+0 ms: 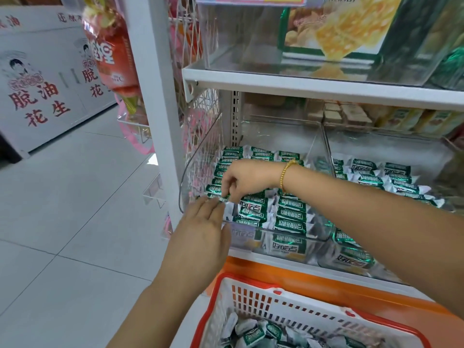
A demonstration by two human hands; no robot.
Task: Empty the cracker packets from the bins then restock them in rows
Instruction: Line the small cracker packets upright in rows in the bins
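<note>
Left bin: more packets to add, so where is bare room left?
Bare floor at the back of the left bin, between its rear wall and the packets. Front-left corner is crowded: left hand and right hand are there.

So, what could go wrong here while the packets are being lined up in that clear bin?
The right hand pinches a packet at the front left corner of the clear bin, near its low front wall; it might slip out towards the floor or the basket. The right forearm also reaches across the finished rows and might nudge them crooked.
</note>
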